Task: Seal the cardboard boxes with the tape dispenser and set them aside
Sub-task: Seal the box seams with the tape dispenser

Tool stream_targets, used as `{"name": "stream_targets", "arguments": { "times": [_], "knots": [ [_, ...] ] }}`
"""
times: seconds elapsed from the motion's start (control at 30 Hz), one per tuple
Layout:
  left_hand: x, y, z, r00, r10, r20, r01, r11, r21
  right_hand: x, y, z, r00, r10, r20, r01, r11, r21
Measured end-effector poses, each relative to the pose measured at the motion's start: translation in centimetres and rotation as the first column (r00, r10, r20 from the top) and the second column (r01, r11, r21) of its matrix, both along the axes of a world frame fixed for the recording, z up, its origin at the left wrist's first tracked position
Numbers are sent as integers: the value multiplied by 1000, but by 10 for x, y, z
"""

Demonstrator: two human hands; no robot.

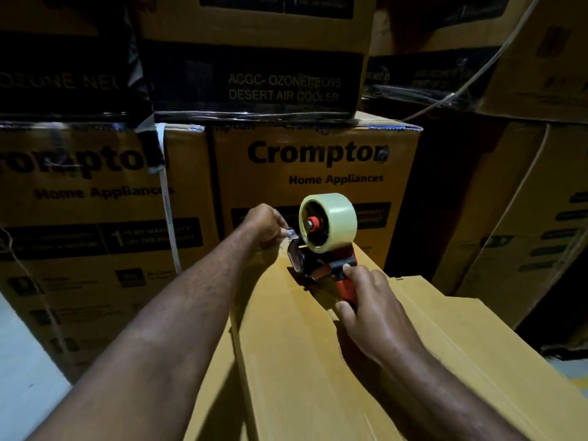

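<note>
1. Two hands work at the far end of a plain cardboard box (302,361), which fills the lower middle and lower right of the frame. Its top flaps are folded down.
2. At centre frame the tape dispenser (324,249) sits on the box top near its far edge. The right hand (372,310) is wrapped firmly round the red handle (346,292). Just left of it, the left hand (264,227) pinches the loose tape end (291,233) between its fingertips.
3. The dispenser looks light and rigid, so the handle is the sensible grip, with fingers kept off the cutter at the front.
4. The tape is thin, clear and sticky, and likely to fold on itself, so it is best held by its very tip and kept taut.
5. The box seems stiff, though its flaps may give under pressure. Its weight cannot be judged, and the side walls or bottom edges look like the best hold for moving it.
6. The box's near end is cut off by the lower edge of the frame and its sides are out of sight.
7. Whether the tape end already sticks to the cardboard is unclear in the dim light.
8. Stacked printed cartons (318,173) fill the upper half.
</note>
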State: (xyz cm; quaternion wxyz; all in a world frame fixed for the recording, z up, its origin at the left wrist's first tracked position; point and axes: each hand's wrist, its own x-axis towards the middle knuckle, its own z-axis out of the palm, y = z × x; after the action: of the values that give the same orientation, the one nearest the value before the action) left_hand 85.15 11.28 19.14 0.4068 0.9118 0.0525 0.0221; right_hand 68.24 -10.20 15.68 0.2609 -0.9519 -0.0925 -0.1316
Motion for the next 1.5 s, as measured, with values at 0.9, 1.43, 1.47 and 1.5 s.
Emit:
{"name": "stream_targets", "arguments": {
  "times": [0.9, 1.43, 1.47, 1.5],
  "knots": [
    [41, 1, -52, 983, 167, 75, -177, 970, 163, 15, 19, 5, 983, 52, -174, -65, 995, -69],
    [29, 6, -57, 991, -106, -78, 124, 950, 287, -20, 4, 23, 972, 39, -230, -72, 988, -136],
    [30, 6, -58, 991, -112, -73, 128, 947, 296, -32, -6, 24, 969, 42, -243, -78, 987, -141],
    [30, 7, -59, 991, -115, -71, 131, 945, 300, -46, -15, 26, 965, 39, -260, -80, 986, -148]
  ]
}}
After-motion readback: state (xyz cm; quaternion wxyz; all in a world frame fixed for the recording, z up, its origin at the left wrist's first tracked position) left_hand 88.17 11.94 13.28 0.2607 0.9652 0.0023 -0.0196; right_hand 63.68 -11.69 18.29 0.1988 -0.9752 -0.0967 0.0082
